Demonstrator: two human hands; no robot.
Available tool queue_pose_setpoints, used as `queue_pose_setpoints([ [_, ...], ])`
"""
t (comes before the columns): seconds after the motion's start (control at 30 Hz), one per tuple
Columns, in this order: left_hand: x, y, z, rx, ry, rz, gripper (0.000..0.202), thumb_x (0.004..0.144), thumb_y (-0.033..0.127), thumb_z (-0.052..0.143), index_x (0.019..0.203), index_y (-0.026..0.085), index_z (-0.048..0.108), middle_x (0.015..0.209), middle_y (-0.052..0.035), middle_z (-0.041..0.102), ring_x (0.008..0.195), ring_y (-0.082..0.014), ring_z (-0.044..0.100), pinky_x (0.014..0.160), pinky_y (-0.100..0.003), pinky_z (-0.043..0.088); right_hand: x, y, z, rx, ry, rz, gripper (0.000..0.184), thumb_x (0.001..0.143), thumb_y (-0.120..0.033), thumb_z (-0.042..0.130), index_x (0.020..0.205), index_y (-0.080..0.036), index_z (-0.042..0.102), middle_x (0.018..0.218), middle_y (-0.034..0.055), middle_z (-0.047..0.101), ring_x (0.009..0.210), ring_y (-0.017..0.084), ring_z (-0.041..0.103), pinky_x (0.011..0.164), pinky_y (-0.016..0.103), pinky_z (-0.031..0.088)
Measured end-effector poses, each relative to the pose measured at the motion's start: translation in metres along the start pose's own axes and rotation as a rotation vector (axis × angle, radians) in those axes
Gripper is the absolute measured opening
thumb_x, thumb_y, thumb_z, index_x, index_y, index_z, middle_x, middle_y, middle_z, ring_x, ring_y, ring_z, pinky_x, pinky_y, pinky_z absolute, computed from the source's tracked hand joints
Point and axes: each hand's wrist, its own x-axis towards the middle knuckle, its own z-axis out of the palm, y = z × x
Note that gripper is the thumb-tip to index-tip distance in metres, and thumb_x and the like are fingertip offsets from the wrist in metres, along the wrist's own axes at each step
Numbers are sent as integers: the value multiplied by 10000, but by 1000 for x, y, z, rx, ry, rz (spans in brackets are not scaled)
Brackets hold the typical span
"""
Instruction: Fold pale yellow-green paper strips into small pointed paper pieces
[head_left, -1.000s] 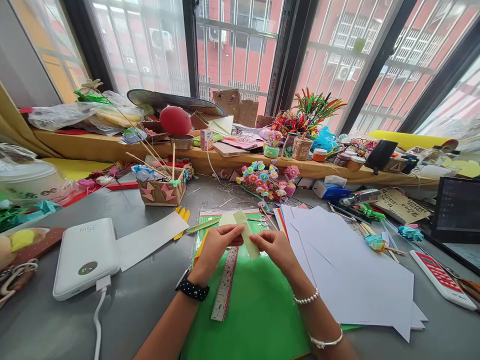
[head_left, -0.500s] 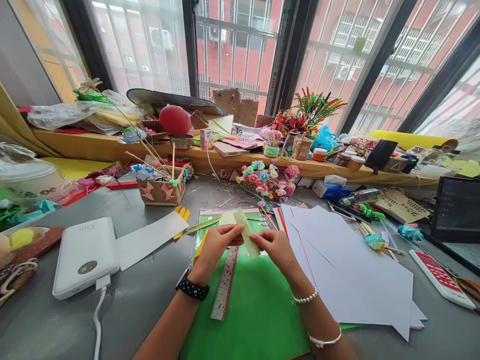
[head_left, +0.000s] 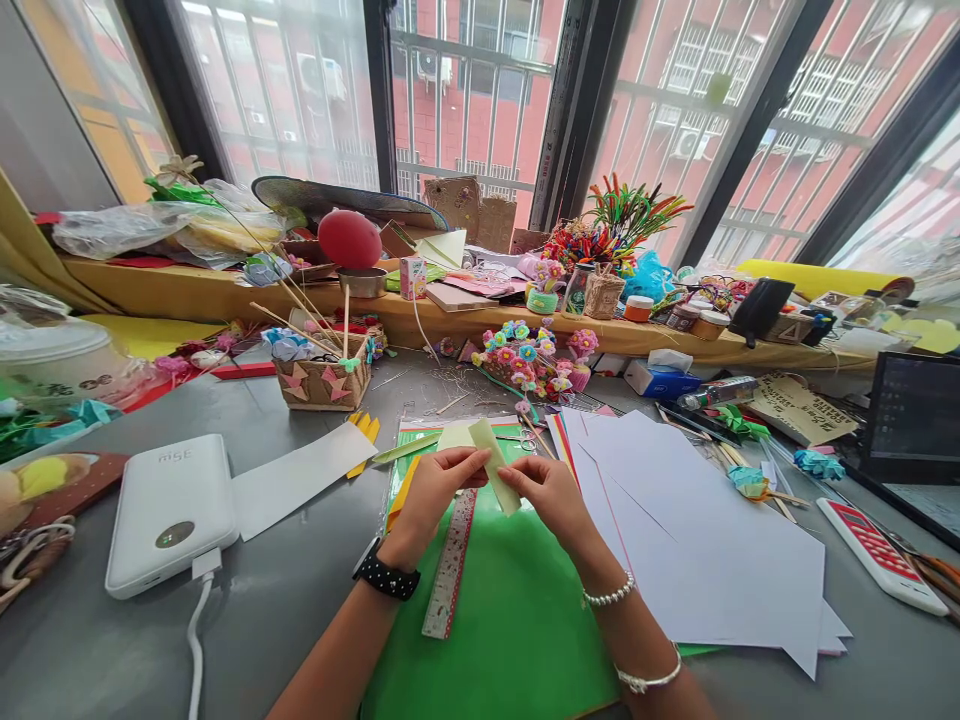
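Between my two hands is a small strip of pale green paper (head_left: 493, 462), tilted and raised over the green folder (head_left: 510, 620). My left hand (head_left: 442, 490) pinches its left edge between thumb and forefinger. From the other side, my right hand (head_left: 546, 497) grips the strip's lower right edge with thumb and fingertips. A ruler (head_left: 450, 575) with a red dotted edge lies on the folder just below my left hand. Behind the strip, another piece of pale green paper (head_left: 454, 435) rests near the folder's top, with scissors (head_left: 517, 440) partly hidden beside it.
White paper sheets (head_left: 720, 560) lie to the right, near a red and white calculator (head_left: 881, 555). On the left are a white power bank (head_left: 172, 515) with a cable and a white paper strip (head_left: 300, 480). A cardboard box (head_left: 326, 385) and colourful craft flowers (head_left: 525, 360) stand behind.
Both hands keep their hold on the pale green strip in almost the same place. The strip's face has turned slightly and looks narrower.
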Motion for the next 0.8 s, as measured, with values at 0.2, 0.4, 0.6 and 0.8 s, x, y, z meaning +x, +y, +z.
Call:
queue_pose_setpoints([
  [0.2,1,1,-4,-14,31,59,219,621,330,610,700,126,610,683,-15,614,651,-129,571,658,-244,468,0,-1,-2,-43,-33,-3,209,651,-337,571,589,-139,594,495,-17,516,462,96,443,432,202,315],
  [0.4,2,0,-5,16,26,41,233,637,350,587,670,119,574,653,-24,611,660,-144,583,677,-273,466,2,-2,-4,33,73,-3,228,672,-352,544,683,-138,621,586,6,572,519,109,478,461,203,339],
  [0.6,6,-2,-13,343,28,246,292,630,340,587,848,146,565,795,-40,615,693,-153,574,631,-265,456,2,-3,-12,-190,-26,-73,195,685,-313,536,665,-144,631,556,3,576,497,105,475,440,198,328],
  [0.8,1,3,-13,774,-240,385,172,686,309,530,731,189,644,707,-16,631,677,-140,561,625,-228,412,-2,-9,-13,-342,-193,-160,169,699,-266,526,670,-158,653,619,20,632,554,122,544,515,204,401],
])
